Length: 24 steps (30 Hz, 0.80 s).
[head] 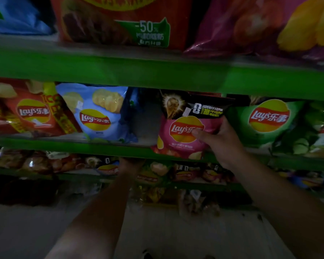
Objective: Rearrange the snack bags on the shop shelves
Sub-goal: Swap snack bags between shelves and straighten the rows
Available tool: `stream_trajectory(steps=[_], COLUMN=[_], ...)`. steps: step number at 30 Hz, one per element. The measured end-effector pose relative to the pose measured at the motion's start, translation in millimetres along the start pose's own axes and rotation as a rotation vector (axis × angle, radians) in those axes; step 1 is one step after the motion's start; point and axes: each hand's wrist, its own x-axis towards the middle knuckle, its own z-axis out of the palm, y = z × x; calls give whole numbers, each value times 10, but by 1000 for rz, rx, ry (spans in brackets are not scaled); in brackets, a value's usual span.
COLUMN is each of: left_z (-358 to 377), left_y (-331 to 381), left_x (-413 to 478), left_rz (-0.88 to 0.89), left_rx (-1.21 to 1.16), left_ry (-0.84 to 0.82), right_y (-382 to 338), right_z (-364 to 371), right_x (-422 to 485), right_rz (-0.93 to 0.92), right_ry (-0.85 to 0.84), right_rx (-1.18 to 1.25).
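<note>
A pink Lay's bag (178, 126) with a black top stands at the front of the middle green shelf (101, 146). My right hand (220, 141) grips its right edge, thumb across the front. To its left is a gap, then a light blue Lay's bag (99, 113) and a red Lay's bag (32, 113). A green Lay's bag (266, 120) stands to the right. My left hand (129, 164) reaches under the middle shelf's front lip toward the shelf below; its fingers are hidden, and I cannot tell whether it holds anything.
The top shelf (157, 71) carries a large red bag (120, 21), a magenta bag (260, 25) and a blue one (17, 15). Lower shelves hold several small snack bags (185, 174). Pale floor (166, 230) lies below.
</note>
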Motion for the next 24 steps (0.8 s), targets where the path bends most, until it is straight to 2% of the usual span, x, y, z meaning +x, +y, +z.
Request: stream_trajectory(steps=[2,4,5,7,10,13,18,24], left_z=[-42,-142,-168,-194,-250,-380,-630,-1138], left_y=[-62,-113,-134,-172,-170,-178,-195,-353], left_x=[7,1,-4,-23,-85,-177,-414,-658], left_rz=[39,62,4,-126,-128,-162,-76,-109], left_rx=[68,200,279,352,234,86,98,49], left_ry=[76,9,-61,-27,65,86,113,230], right_y=[32,44,48,46,11,4,41,583], right_z=[-43,-81,-95,-113,-91,-76,10,249], right_x=[-38,-78,-100,-135,-178,-191,-206,-327], right_rz=[-12,-19,-18,-19,-25,-13,43,109], right_ry=[1,-5,-10,-30,-74,-88,-228,-361], right_rx=[27,43,52,53,32,36,39,-116])
